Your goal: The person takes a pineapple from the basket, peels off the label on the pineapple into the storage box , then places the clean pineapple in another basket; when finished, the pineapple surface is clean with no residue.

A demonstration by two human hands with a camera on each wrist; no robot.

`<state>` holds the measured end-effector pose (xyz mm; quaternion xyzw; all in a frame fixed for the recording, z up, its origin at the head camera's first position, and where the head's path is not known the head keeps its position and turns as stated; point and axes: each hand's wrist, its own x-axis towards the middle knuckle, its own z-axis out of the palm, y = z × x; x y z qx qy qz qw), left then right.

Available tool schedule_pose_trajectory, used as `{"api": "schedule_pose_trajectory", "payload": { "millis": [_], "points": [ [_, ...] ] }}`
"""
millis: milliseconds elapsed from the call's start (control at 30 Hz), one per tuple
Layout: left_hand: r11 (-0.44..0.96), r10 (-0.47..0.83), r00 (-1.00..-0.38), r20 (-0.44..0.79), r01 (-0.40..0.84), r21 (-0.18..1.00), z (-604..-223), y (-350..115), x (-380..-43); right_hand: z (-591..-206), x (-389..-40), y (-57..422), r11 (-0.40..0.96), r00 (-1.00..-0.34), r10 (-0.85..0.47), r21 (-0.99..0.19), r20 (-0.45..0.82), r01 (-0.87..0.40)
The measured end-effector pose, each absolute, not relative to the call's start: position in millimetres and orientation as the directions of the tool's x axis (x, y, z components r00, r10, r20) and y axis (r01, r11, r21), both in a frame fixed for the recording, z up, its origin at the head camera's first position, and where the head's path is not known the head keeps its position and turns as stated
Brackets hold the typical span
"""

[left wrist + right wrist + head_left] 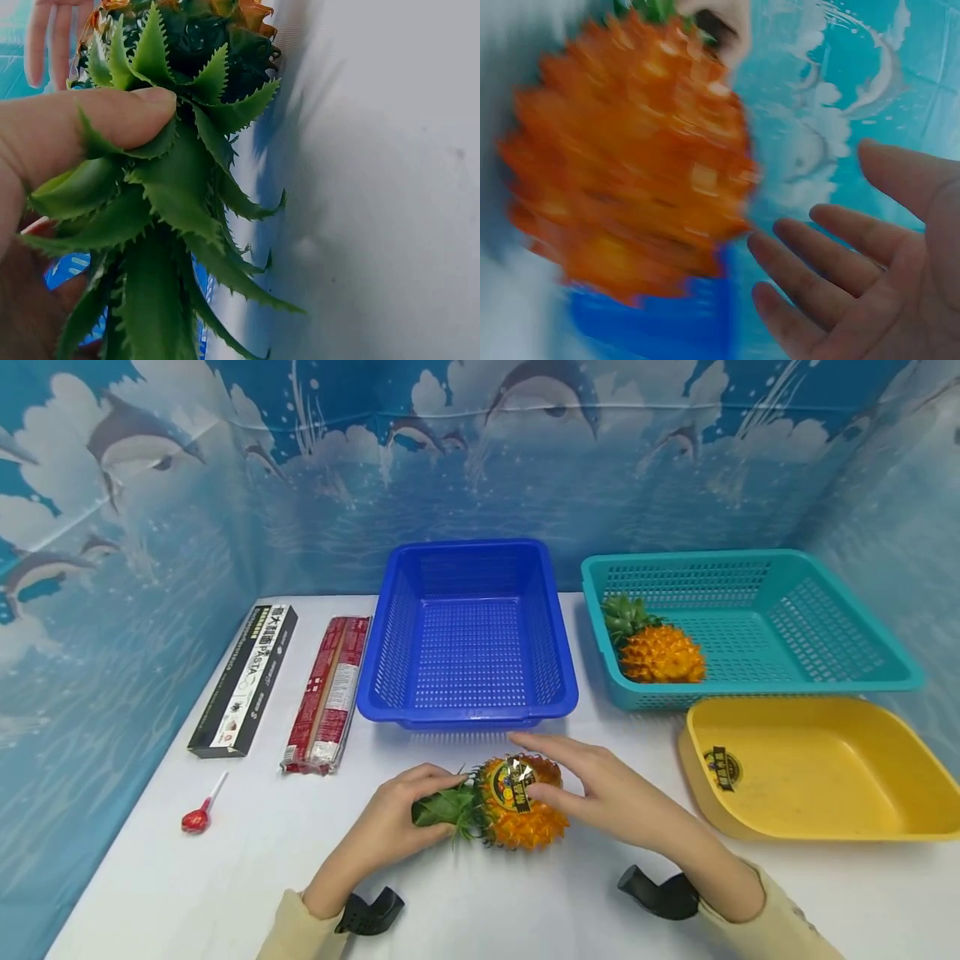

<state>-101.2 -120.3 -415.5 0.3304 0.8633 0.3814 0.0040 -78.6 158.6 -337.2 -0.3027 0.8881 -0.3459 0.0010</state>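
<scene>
An orange toy pineapple (527,822) with a green leaf crown lies on its side on the white table, a black label on its upper face. My left hand (401,810) grips the crown, its thumb pressed on the leaves (165,187) in the left wrist view. Around the fruit's right side, my right hand (592,785) spreads its fingers. In the right wrist view those fingers (810,281) are nearly straight, with a gap between the palm and the pineapple (630,165).
A blue basket (468,714) stands just behind the pineapple. Another pineapple (660,653) lies in the teal basket (757,687). To the right is a yellow bin (825,768) bearing a black label. A red noodle packet (326,697), a black pasta box (243,681) and a lollipop (197,818) lie left.
</scene>
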Motion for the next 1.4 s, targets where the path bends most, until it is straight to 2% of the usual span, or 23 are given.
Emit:
{"api": "schedule_pose_trajectory", "payload": {
  "millis": [67, 133, 600, 700, 933, 1067, 1100, 1167, 1267, 1333, 1400],
  "points": [
    [0.489, 0.576, -0.779, 0.247, 0.571, 0.66, -415.7, -121.0, -101.1, -344.5, -80.5, 156.3, 0.541, -0.835, -0.528, -0.697, 0.156, -0.471],
    [0.487, 0.578, -0.778, 0.248, 0.572, 0.66, -415.4, -121.3, -101.0, -352.6, -83.8, 155.0, 0.519, -0.843, -0.518, -0.731, 0.144, -0.443],
    [0.484, 0.579, -0.779, 0.24, 0.565, 0.668, -413.1, -120.0, -101.1, -362.7, -86.0, 148.4, 0.473, -0.913, -0.365, -0.807, 0.185, -0.353],
    [0.482, 0.582, -0.778, 0.236, 0.564, 0.67, -413.2, -119.4, -101.6, -358.6, -80.1, 146.4, 0.45, -0.906, -0.355, -0.806, 0.232, -0.383],
    [0.493, 0.57, -0.792, 0.218, 0.542, 0.681, -413.6, -122.3, -100.2, -339.1, -57.6, 150.0, 0.351, -0.816, -0.404, -0.754, 0.413, -0.555],
    [0.496, 0.567, -0.797, 0.209, 0.533, 0.686, -413.3, -122.6, -99.7, -328.0, -49.2, 182.3, 0.327, -0.827, -0.319, -0.765, 0.464, -0.555],
    [0.496, 0.568, -0.796, 0.208, 0.533, 0.685, -413.3, -122.4, -99.6, -327.4, -48.2, 195.4, 0.319, -0.839, -0.266, -0.778, 0.474, -0.54],
    [0.499, 0.571, -0.796, 0.203, 0.532, 0.684, -413.5, -122.3, -99.7, -327.2, -47.4, 226.2, 0.393, -0.875, -0.137, -0.786, 0.463, -0.477],
    [0.5, 0.576, -0.794, 0.196, 0.532, 0.683, -413.7, -122.2, -99.7, -334.8, -49.7, 282.0, 0.542, -0.931, 0.073, -0.798, 0.357, -0.264],
    [0.501, 0.576, -0.794, 0.194, 0.53, 0.685, -413.5, -122.4, -99.9, -346.5, -54.2, 322.3, 0.669, -0.95, 0.157, -0.737, 0.271, -0.099],
    [0.499, 0.573, -0.795, 0.197, 0.529, 0.686, -413.0, -122.7, -100.8, -364.8, -61.4, 361.3, 0.751, -0.96, 0.193, -0.66, 0.204, 0.011]
  ]
}}
